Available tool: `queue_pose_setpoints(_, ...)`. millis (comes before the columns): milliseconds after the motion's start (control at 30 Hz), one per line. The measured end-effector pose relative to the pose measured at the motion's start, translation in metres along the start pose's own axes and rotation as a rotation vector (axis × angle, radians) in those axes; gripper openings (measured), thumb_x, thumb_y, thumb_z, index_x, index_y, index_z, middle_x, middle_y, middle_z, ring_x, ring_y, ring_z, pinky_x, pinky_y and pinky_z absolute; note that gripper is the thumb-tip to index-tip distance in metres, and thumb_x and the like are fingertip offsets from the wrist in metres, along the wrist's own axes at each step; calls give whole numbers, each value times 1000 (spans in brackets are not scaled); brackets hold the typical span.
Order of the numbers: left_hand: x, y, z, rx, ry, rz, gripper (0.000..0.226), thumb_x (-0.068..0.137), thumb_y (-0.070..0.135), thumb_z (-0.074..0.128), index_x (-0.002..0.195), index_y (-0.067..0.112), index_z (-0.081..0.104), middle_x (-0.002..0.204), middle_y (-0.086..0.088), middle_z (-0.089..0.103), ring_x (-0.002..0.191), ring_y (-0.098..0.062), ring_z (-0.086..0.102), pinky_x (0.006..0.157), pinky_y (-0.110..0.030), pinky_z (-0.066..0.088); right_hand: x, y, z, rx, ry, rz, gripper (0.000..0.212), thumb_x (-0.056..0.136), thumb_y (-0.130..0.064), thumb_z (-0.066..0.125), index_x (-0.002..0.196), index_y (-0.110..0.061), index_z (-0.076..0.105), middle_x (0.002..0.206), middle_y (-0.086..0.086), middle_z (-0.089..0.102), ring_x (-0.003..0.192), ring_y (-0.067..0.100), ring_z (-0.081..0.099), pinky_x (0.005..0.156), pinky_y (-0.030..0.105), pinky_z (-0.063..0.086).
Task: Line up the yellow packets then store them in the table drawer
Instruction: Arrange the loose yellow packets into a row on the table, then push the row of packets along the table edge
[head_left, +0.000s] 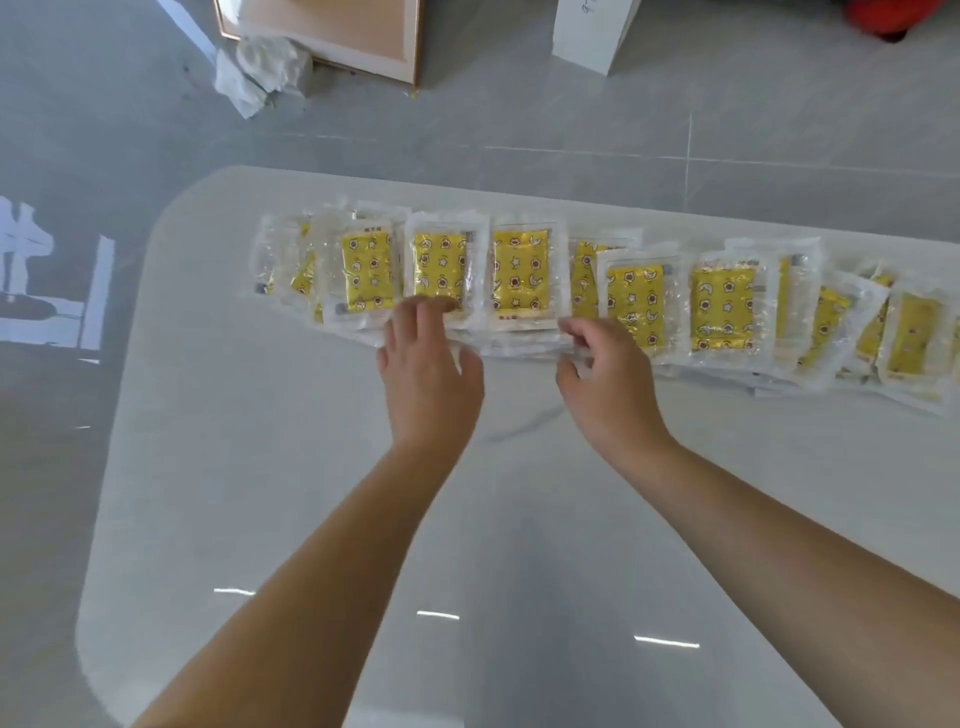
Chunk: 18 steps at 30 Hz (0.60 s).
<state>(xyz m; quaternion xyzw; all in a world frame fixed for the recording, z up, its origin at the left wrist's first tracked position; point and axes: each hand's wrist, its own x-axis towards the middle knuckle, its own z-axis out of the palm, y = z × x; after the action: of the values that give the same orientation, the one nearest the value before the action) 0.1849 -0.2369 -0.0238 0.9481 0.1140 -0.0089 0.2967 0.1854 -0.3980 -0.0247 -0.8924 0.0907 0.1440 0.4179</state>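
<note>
Yellow packets are laid in an overlapping row on tabletop | left grip is opened flat on one | right grip is pinched on packet edges

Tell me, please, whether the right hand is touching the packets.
Touching. The head view shows the right hand pinching the clear near edge of the packets, with film visible between its thumb and curled fingers.

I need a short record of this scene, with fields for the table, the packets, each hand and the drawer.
table: white, glossy
yellow packets: in clear wrappers, one overlapping row along the far side
left hand: fingers straight, touching a packet's near edge
right hand: fingers curled at the row's near edge; grip unclear
drawer: not in view
</note>
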Motion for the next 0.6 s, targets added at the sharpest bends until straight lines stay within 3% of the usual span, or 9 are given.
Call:
queue_pose_setpoints(133,-90,33,51,128,-252,157,40,67,10,72,104,17,61,112,-4,57,106,-27,55,83,-39,44,-54,74,-33,-191,-107,-3,45,85,-2,63,129,-9,55,131,5,47,124,21,47,103,21,33)
queue_pose_setpoints(200,-124,52,79,274,-407,214,46,69,19,74,112,18,60,127,-7,53,122,-30,50,91,-44,43,-75,111,-52,-262,-199,40,53,86,-5,64,136,-13,49,141,5,39,134,21,37,107,24,29)
queue_pose_setpoints(267,-152,75,108,378,-630,147,67,84,32,66,142,21,34,157,-11,17,146,-34,12,111,-53,25,-91,147,-75,-333,-268,94,60,88,-11,64,143,-18,40,153,3,25,143,19,21,112,28,25)
queue_pose_setpoints(333,-176,107,134,443,-821,62,94,88,45,61,152,24,-4,158,-9,-23,145,-38,-19,113,-62,11,-102,181,-101,-386,-273,167,69,88,-14,65,148,-22,32,159,2,10,147,20,8,115,34,23)
queue_pose_setpoints(400,-200,139,164,455,-882,-17,116,81,55,65,148,27,-25,151,-9,-39,140,-42,-28,109,-69,14,-107,212,-130,-431,-253,242,80,86,-14,68,151,-27,23,161,1,-2,149,24,-1,115,43,25)
queue_pose_setpoints(500,-223,173,204,490,-891,-213,138,67,66,71,142,24,-36,141,-14,-50,136,-48,-31,101,-75,21,-104,258,-179,-497,-258,387,101,81,-17,75,153,-37,7,160,-1,-18,148,30,-9,110,59,28)
queue_pose_setpoints(600,-224,182,227,531,-893,-364,151,59,68,76,129,21,-49,121,-15,-64,131,-49,-39,98,-80,13,-90,294,-225,-530,-303,550,122,72,-30,84,150,-44,-9,156,-1,-30,145,36,-16,101,71,29)
